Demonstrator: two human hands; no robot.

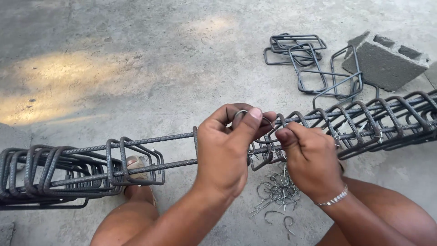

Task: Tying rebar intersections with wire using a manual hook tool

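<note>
At frame centre my left hand (225, 150) and right hand (309, 159) pinch a wire tie (266, 122) on the rebar cage (150, 152).

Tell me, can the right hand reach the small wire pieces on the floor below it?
Probably yes: the right hand is directly above the wire pieces, and nothing lies between them.

Grey concrete floor (136, 45), sunlit patch (59, 86), perhaps outdoors.
</note>
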